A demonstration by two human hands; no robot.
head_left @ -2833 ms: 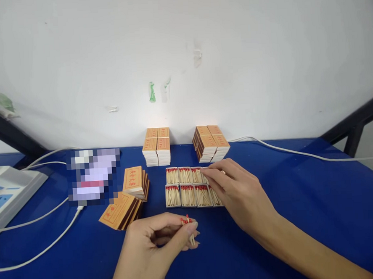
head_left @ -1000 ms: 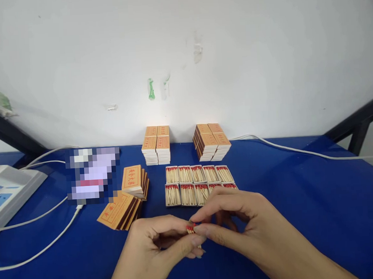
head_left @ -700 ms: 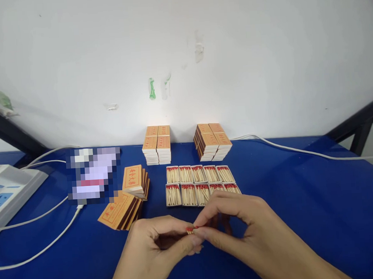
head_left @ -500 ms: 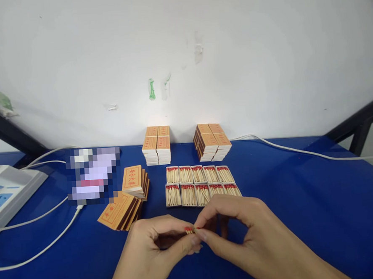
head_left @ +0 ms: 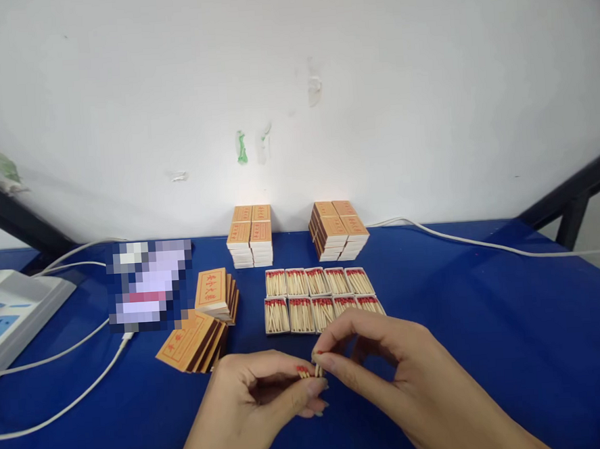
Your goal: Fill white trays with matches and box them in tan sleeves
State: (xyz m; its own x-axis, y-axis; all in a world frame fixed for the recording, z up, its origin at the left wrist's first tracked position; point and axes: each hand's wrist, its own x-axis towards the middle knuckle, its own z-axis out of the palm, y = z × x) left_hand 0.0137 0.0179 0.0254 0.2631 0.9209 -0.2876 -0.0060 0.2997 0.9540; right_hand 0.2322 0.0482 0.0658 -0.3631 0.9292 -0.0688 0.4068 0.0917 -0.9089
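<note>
My left hand pinches a small bunch of red-tipped matches between thumb and fingers, low over the blue table. My right hand meets it from the right and grips one match by thumb and forefinger, lifted just clear of the bunch. Just beyond the hands lie two rows of open match trays, filled with matches, red heads at the far end. The right hand hides part of the near row's right trays.
Two stacks of closed matchboxes stand by the wall. Orange box sleeves lie in two leaning piles at left. A white power strip and white cables lie at far left; another cable runs at right.
My right hand came back from the far trays to the left hand's bunch. It has since pinched a single match and drawn it slightly up and away from the bunch.
</note>
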